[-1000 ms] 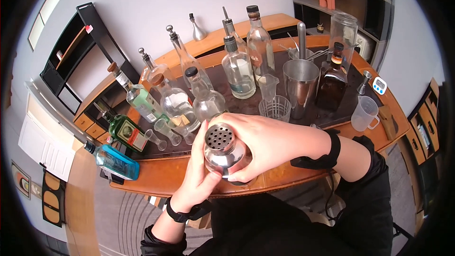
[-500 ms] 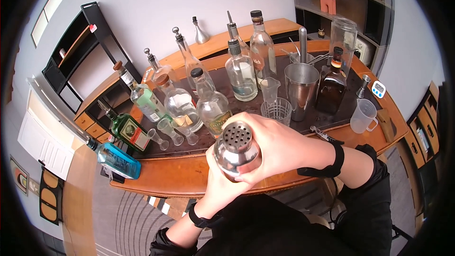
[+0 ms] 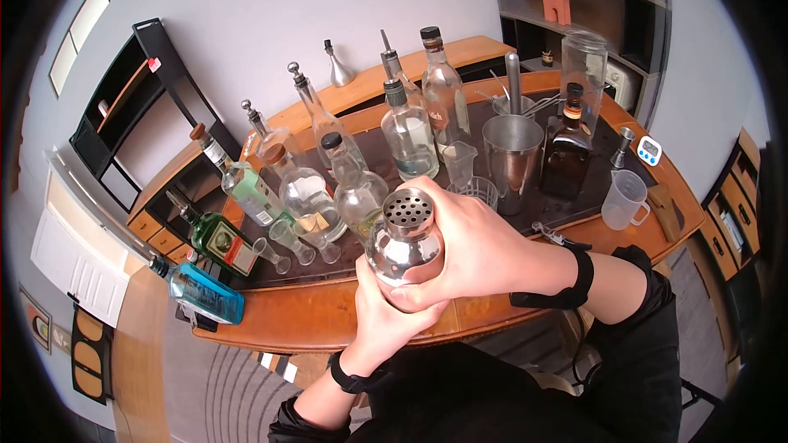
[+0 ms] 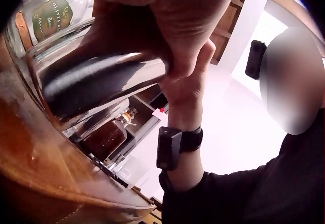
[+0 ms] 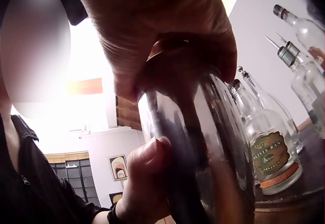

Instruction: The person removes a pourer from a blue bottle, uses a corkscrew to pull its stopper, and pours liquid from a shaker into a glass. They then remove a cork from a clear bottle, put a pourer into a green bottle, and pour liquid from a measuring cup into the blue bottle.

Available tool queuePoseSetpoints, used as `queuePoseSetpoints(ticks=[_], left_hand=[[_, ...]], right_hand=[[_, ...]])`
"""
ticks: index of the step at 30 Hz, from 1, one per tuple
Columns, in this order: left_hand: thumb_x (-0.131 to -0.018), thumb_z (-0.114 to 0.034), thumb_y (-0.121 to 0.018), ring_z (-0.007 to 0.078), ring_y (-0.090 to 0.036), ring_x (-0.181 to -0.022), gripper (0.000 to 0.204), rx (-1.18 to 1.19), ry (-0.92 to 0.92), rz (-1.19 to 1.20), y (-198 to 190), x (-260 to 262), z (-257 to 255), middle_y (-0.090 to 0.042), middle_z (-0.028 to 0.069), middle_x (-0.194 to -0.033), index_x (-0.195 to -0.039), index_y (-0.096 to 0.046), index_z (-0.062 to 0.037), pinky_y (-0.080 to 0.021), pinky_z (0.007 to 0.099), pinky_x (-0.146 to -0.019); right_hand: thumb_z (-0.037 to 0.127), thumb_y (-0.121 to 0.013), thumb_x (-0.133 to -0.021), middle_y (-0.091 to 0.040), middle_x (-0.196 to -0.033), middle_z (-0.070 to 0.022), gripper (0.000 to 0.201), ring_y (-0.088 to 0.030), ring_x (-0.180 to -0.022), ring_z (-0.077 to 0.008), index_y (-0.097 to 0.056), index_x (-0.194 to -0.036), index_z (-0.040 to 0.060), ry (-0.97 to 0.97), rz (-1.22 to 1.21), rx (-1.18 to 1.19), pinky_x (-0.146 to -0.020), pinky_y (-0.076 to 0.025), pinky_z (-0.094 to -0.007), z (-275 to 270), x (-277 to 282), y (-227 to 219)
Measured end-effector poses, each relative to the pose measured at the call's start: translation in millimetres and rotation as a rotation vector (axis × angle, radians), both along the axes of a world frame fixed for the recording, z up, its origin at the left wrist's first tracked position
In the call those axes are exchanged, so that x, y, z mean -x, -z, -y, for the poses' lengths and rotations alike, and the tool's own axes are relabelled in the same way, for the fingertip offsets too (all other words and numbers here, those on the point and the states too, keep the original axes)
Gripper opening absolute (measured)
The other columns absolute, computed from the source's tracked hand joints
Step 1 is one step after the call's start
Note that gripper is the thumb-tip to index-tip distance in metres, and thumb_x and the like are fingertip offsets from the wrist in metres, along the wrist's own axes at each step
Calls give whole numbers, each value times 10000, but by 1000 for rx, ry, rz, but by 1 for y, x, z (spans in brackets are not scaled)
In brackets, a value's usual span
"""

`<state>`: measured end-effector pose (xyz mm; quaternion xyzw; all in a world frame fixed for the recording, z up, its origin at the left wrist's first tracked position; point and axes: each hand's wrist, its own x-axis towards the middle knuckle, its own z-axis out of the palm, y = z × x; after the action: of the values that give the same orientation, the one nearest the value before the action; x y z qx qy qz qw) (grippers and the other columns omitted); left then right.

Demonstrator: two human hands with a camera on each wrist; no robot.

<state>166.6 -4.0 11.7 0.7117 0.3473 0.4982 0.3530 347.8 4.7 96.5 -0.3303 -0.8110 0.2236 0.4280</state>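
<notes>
Both hands hold a polished steel cocktail shaker (image 3: 404,256) above the table's near edge, its perforated strainer top (image 3: 409,208) facing the head camera. My right hand (image 3: 484,250) grips it round the shoulder from the right, thumb across the front. Lower down, my left hand (image 3: 387,316) wraps the body from the left. In the right wrist view the shaker's shiny wall (image 5: 198,132) fills the middle, with the left thumb (image 5: 150,155) against it. Just behind stands a clear round bottle (image 3: 359,193) with a black stopper and a green label.
Several bottles crowd the left and middle, including a green one (image 3: 220,238) and a blue one (image 3: 205,291). Small glass measures (image 3: 297,242) stand before them. Rightward are a steel mixing tin (image 3: 513,160), a dark brown bottle (image 3: 566,156), a plastic jug (image 3: 624,199) and a timer (image 3: 649,150).
The shaker and both hands have moved slightly right. My left hand has slid from the shaker's upper side to its lower body. The right hand keeps its grip.
</notes>
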Motion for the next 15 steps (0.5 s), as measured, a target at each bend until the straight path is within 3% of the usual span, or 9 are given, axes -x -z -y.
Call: queuePoseSetpoints(ticks=[4,6,10,13,15], left_hand=[[-624,-224,-891,260,-615,-1069,899,1,42,-29,-9,6,0,-573,184,-1160,-1272,-313,8,-510,376,-886],[-629,-199,-886,239,-599,-1077,863,39,94,-11,-15,7,2,-557,167,-1189,-1256,-327,-6,-500,368,-906],[-639,-173,-879,215,-560,-1121,870,126,200,84,-22,10,3,-528,154,-1229,-1287,-321,-9,-476,362,-940],[-676,-160,-865,201,-496,-1186,904,246,233,53,-18,15,-2,-493,156,-1266,-1354,-286,-10,-424,371,-1003],[-675,-167,-870,215,-489,-1201,929,202,193,-24,-13,15,-3,-482,165,-1285,-1369,-273,-7,-416,374,-1014]], right_hand=[[337,-811,-642,-641,-975,-217,815,-673,-862,-366,-395,-1218,-64,-19,10,45,-778,-529,-400,1,-3,-10],[262,-866,-616,-698,-994,-127,790,-705,-891,-256,-408,-1216,29,-11,28,113,-803,-532,-346,3,-4,-12],[239,-856,-624,-700,-988,-129,780,-707,-886,-250,-400,-1217,20,-22,47,113,-795,-532,-340,4,-5,-15],[226,-844,-628,-699,-977,-136,763,-707,-879,-259,-399,-1209,10,10,15,134,-790,-534,-345,2,-4,-11],[235,-839,-635,-697,-959,-141,778,-705,-873,-278,-396,-1230,0,85,50,118,-789,-536,-357,-1,-2,-2]])
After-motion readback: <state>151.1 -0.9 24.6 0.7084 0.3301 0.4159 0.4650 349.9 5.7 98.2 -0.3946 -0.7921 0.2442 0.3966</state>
